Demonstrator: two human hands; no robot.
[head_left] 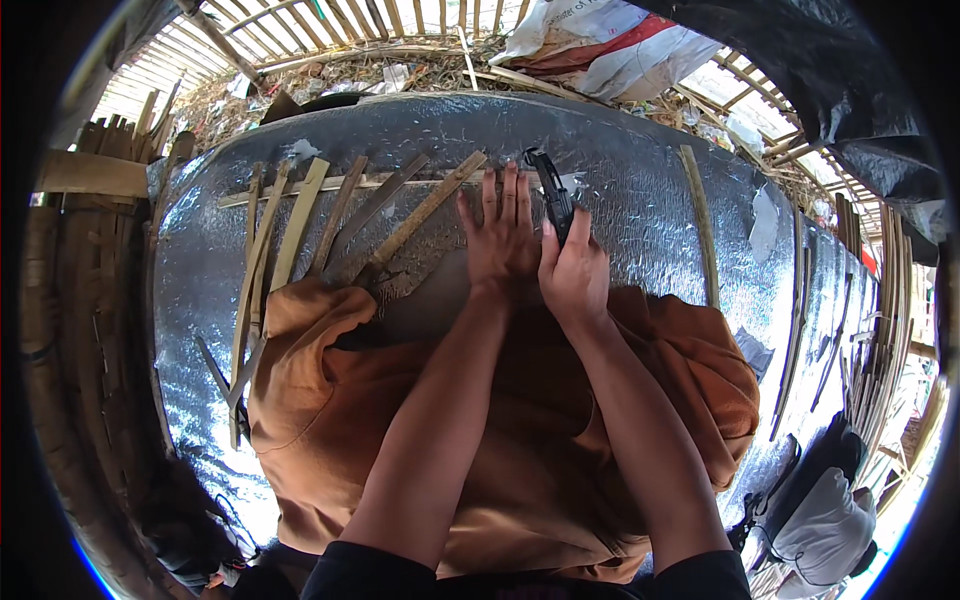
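My left hand (501,240) lies flat, fingers stretched forward, over a thin bamboo strip (420,181) that runs crosswise on the silver foil sheet (640,200). Close beside it, my right hand (576,275) is wrapped round a black hand tool (553,195) with a narrow body and a curved head pointing away from me. The tool's exact kind is not clear. Its head rests near or just over the foil, beyond my left fingertips; contact cannot be made out. Beneath my forearms spreads a bunched brown cloth garment (330,400).
Several bamboo slats (300,220) lie slanted on the foil at left, and one slat (700,225) at right. A stacked bamboo wall (85,300) stands at far left. Beyond the foil are litter, a white and red sack (600,50) and black plastic sheeting (860,90). A grey bag (825,525) sits lower right.
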